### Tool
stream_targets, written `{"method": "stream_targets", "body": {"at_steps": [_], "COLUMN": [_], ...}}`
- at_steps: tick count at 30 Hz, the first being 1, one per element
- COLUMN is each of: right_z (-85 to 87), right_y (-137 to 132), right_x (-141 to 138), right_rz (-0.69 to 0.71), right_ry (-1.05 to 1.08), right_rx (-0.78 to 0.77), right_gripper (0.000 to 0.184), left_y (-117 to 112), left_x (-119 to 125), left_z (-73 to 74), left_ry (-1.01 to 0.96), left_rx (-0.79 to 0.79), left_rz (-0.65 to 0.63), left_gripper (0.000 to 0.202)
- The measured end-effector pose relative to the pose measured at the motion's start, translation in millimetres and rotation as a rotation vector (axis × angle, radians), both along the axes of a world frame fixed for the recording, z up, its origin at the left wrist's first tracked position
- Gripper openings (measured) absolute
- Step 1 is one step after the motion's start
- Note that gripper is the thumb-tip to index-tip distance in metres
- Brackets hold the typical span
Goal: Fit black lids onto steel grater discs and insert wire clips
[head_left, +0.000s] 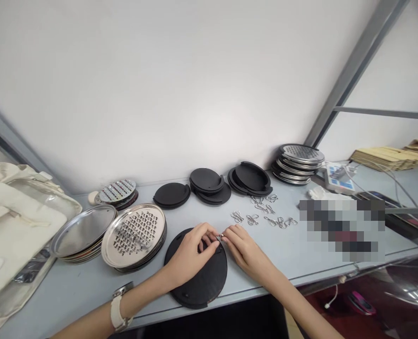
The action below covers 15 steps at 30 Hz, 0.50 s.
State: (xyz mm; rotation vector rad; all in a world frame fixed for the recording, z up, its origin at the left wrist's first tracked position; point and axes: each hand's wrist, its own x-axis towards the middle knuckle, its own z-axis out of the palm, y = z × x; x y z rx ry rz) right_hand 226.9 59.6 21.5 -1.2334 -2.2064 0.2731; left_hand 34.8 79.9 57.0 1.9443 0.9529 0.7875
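Observation:
A round black disc (198, 287) lies at the table's front, in front of me. My left hand (191, 252) reaches over it, thumb and index finger pinched together near the disc's upper right edge. From the other side, my right hand (244, 249) is closed, its fingertips meeting those of the left. Between them shows a small shiny metal wire clip (222, 237), mostly hidden by the fingers. Beyond the right hand, several loose wire clips (253, 220) are scattered on the table. Left of the disc stands a stack of round metal graters (134, 238).
Farther left are a stack of round metal plates (85, 230), smaller graters (117, 190) and a cream bag (21, 226). Along the wall sit black discs (171, 194), black round holders (253, 176) and stacked graters (297, 162). A power strip (339, 178) and wooden boards (389, 157) are at right.

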Motion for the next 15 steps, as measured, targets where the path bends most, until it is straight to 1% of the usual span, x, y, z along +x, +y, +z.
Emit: {"method": "stream_targets", "body": {"at_steps": [3,6,10,15], "right_z": [-0.7,-2.1,-2.6,1.2], "right_y": [-0.2,-0.4,-1.8,-3.8], "right_x": [1.1,1.5,0.7,1.0], "right_rz": [-0.006,-0.023,-0.031,-0.010], "right_ry": [-0.063,-0.079,-0.062,-0.005], "right_rx": [0.017,-0.003,-0.041,-0.093], "right_gripper": [0.021,0.022,0.018,0.014], "left_y": [0.7,3.9,8.8,10.4], "left_x": [6.7,11.3,13.9,11.8], "left_z": [4.0,5.1,-0.3,-5.9], "left_ry": [0.011,0.020,0.043,0.094], "left_rx": [0.006,0.021,0.020,0.053], "left_rz": [-0.009,-0.028,-0.027,0.043], "left_gripper": [0.011,0.013,0.015,0.014]}}
